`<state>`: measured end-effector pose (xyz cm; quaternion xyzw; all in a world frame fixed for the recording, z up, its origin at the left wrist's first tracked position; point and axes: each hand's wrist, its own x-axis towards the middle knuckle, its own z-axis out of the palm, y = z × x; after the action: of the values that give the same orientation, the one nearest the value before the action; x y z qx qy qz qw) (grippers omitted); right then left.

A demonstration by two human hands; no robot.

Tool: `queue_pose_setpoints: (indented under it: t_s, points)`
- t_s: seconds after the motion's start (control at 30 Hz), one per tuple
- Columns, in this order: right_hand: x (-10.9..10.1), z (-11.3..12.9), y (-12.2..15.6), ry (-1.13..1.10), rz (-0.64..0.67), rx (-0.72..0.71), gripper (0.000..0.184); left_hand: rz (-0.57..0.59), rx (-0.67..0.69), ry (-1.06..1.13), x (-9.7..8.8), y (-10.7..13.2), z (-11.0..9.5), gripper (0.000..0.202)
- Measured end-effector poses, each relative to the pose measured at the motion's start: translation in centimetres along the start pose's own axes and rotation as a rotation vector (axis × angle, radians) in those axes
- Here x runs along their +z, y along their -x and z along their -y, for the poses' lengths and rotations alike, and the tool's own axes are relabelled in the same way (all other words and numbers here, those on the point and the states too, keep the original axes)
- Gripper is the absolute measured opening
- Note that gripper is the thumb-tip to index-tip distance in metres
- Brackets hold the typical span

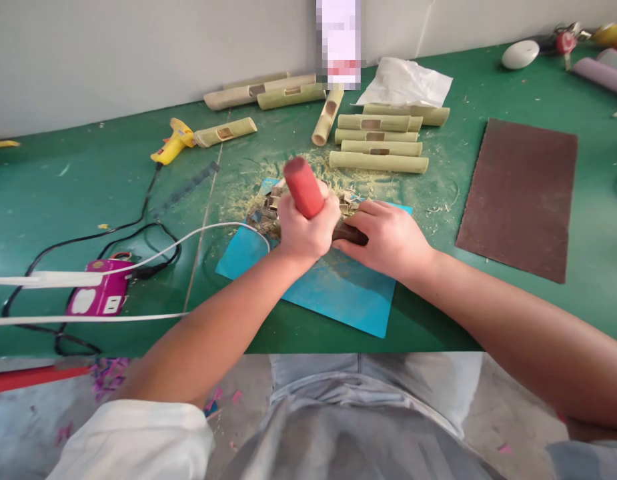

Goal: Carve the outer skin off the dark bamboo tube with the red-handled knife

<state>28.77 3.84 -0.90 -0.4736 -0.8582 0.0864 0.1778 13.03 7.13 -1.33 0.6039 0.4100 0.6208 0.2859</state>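
My left hand (309, 223) is closed around a tool with a thick red cylindrical handle (304, 187), which points up toward me. The tool's lower end is hidden behind my fist. My right hand (388, 237), fingers curled, presses on a dark brown piece (351, 233) beside my left hand; I cannot tell whether it is bamboo or folded sandpaper. Both hands are over a blue sheet (348, 300). Small cut bamboo bits (268, 220) and pale shavings (308, 160) lie around and beyond my fists.
Several notched bamboo tubes (378, 162) lie at the back, some near a crumpled white sheet (405, 83). A brown sheet (518, 200) lies at right. On the left are a yellow glue gun (173, 141), a purple power strip (105, 283) and loose cables. The green table's (438, 340) front edge is near my body.
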Motion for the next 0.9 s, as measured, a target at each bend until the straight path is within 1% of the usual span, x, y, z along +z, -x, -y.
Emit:
queue_pose_setpoints:
  t_s: [0.07,0.1,0.17,0.2,0.3,0.43,0.6,0.73,0.8,0.9]
  points:
    - [0.0,0.0,0.0,-0.009,-0.007,-0.003,0.025,-0.053,-0.040,0.063,0.3,-0.2,0.2,0.046]
    - [0.0,0.0,0.0,-0.013,-0.010,-0.006,0.025,-0.098,-0.050,0.086,0.4,-0.3,0.4,0.046]
    - [0.0,0.1,0.1,-0.016,-0.013,-0.003,0.025,-0.175,-0.053,0.106,0.5,-0.5,0.6,0.045]
    - [0.0,0.2,0.1,-0.015,-0.013,0.002,0.026,-0.186,-0.042,0.099,0.5,-0.6,0.6,0.043]
    - [0.0,0.2,0.1,-0.011,-0.012,0.008,0.027,-0.164,-0.028,0.055,0.5,-0.5,0.3,0.039]
    - [0.1,0.2,0.1,-0.016,-0.024,0.002,0.025,-0.098,-0.036,-0.025,0.2,-0.3,-0.1,0.042]
    - [0.0,0.2,0.1,-0.001,-0.007,0.014,0.025,-0.060,0.044,-0.089,-0.5,-0.1,0.4,0.040]
    - [0.0,0.2,0.1,0.002,-0.019,0.007,0.025,-0.035,0.029,-0.102,-0.8,-0.1,0.3,0.037]
    - [0.1,0.1,0.1,0.000,-0.024,-0.014,0.025,-0.046,0.003,-0.074,-0.5,-0.1,0.1,0.039]
    - [0.1,0.0,0.1,-0.006,-0.028,-0.033,0.024,-0.014,-0.053,-0.028,-0.1,-0.1,0.0,0.044]
